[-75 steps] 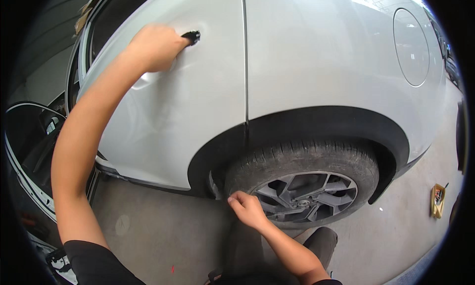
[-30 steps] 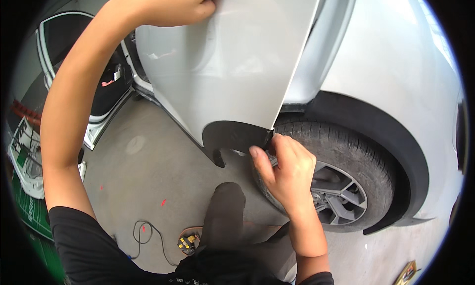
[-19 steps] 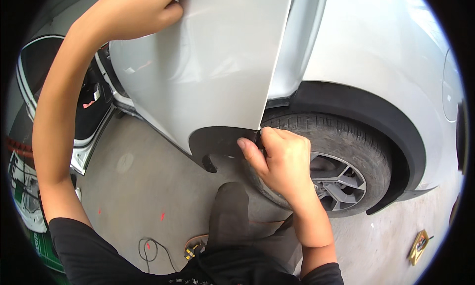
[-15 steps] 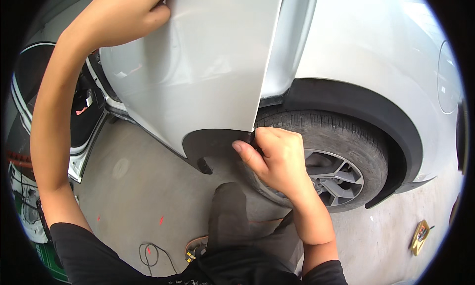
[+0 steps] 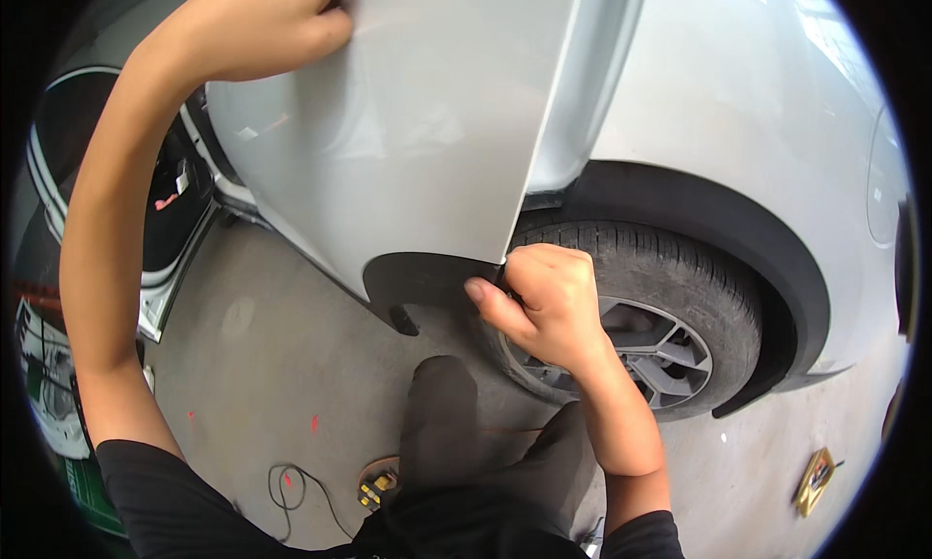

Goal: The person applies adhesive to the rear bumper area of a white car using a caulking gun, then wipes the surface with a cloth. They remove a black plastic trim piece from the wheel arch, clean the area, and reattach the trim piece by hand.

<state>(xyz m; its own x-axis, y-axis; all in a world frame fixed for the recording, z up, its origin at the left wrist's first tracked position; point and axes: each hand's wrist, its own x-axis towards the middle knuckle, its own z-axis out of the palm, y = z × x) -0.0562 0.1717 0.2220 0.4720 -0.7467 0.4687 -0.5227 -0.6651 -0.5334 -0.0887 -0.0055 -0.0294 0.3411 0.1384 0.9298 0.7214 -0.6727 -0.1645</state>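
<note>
A silver car's open rear door (image 5: 417,171) stands in front of me, its rear edge running down to a black lower trim (image 5: 422,279). My right hand (image 5: 549,292) is closed round the door's lower rear corner, fingers curled at the edge and thumb pointing left along the trim. High on the left, my left hand (image 5: 282,25) lies against the outer face of the door. Its thumb shows, but most of its fingers are cut off by the top of the view, so its grip is unclear.
Right behind the door are the rear tyre (image 5: 670,268) and black wheel arch trim (image 5: 718,210). A yellow tray (image 5: 814,483) lies on the floor at right. A black cable (image 5: 301,486) and a round piece with yellow parts (image 5: 377,486) lie near my legs. Another open door (image 5: 83,161) stands left.
The door and wheel sit slightly farther right in view, and the floor items have shifted a little. Both hands keep their places on the door.
</note>
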